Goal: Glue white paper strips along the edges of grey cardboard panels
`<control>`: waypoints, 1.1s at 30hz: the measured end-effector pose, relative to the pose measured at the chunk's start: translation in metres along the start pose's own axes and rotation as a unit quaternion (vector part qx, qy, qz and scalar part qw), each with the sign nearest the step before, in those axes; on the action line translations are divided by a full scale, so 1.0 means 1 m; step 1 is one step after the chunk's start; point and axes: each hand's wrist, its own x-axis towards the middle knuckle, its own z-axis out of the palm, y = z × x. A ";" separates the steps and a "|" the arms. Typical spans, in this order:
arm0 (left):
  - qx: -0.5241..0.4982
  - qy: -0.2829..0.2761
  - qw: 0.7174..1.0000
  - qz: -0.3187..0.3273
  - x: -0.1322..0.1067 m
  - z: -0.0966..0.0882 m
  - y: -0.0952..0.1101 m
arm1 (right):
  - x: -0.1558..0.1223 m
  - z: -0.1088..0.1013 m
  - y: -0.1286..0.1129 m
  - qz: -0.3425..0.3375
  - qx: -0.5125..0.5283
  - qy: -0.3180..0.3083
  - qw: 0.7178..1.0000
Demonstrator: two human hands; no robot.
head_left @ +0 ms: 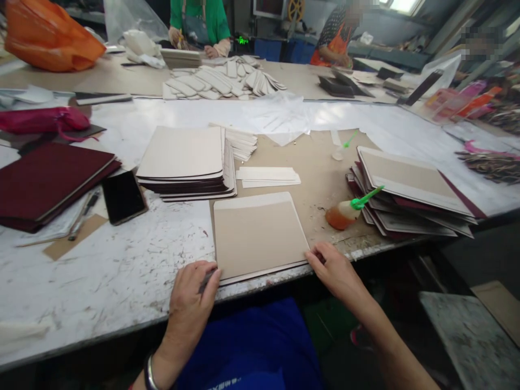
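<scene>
In the head view, a beige rectangular panel (260,233) lies at the near edge of the worktable (142,271). The right hand (331,271) pinches its near right corner; the left hand (193,298) curls around a small dark item (208,280), too hidden to identify, its thumb at the near left corner. Right of the panel, a tilted, green-nozzled squeeze bottle (343,214) is partly filled with amber liquid (339,219). An orange plastic bag (52,38) sits far left, contents hidden.
</scene>
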 end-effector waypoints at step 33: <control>0.005 0.011 1.000 -0.009 -0.002 0.002 0.001 | 0.007 0.009 0.015 -0.006 -0.025 -0.029 0.999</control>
